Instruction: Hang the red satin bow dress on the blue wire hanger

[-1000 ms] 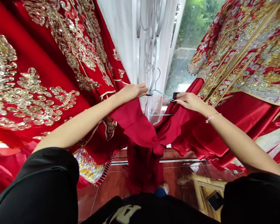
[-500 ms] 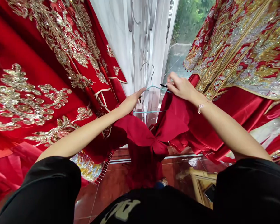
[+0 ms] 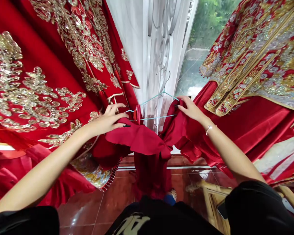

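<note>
The red dress [image 3: 144, 140] hung in front of the person, looking about half seated on the thin blue hanger [image 3: 164, 92]: its right part covered that end, while at the left only a narrow fold looped round the wire, leaving bare wire either side. The left hand [image 3: 114, 119] was spread, fingers apart, thumb over the cloth; the right hand [image 3: 186, 106] pinched the dress at the hanger's end. Whether the hook had support was unclear. Both arms reached forward, elbows out.
</note>
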A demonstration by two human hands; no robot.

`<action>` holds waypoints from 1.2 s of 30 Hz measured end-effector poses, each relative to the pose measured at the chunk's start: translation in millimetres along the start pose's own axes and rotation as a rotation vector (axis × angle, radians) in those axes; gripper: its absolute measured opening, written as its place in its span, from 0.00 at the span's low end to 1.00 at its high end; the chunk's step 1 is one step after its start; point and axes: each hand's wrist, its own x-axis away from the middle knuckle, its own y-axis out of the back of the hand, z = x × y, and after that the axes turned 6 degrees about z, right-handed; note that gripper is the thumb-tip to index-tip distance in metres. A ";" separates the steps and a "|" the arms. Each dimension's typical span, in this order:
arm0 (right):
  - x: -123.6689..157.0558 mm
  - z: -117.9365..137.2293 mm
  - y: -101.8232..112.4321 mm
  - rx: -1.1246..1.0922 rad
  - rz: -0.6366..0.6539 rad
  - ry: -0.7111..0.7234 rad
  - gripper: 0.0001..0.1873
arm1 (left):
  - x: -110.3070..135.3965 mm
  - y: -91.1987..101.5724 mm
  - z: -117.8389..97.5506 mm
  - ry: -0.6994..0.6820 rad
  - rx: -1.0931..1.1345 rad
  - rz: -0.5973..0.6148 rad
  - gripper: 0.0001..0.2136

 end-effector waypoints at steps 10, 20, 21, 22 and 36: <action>-15.8 15.4 -13.8 0.356 0.042 -0.056 0.32 | -68.8 81.3 -12.4 -0.228 0.022 0.371 0.10; 6.1 29.9 -11.9 0.401 -0.007 -0.109 0.35 | -152.7 40.9 -45.3 -0.350 -0.012 0.208 0.09; 7.1 31.6 -13.0 0.395 -0.005 -0.119 0.35 | -149.9 37.1 -41.8 -0.341 -0.006 0.205 0.10; 7.8 32.8 -14.1 0.388 -0.003 -0.127 0.35 | -146.2 34.9 -37.4 -0.334 0.014 0.213 0.12; 9.9 31.5 -22.9 0.327 -0.022 -0.127 0.34 | -142.0 44.2 -19.0 -0.379 0.010 0.351 0.14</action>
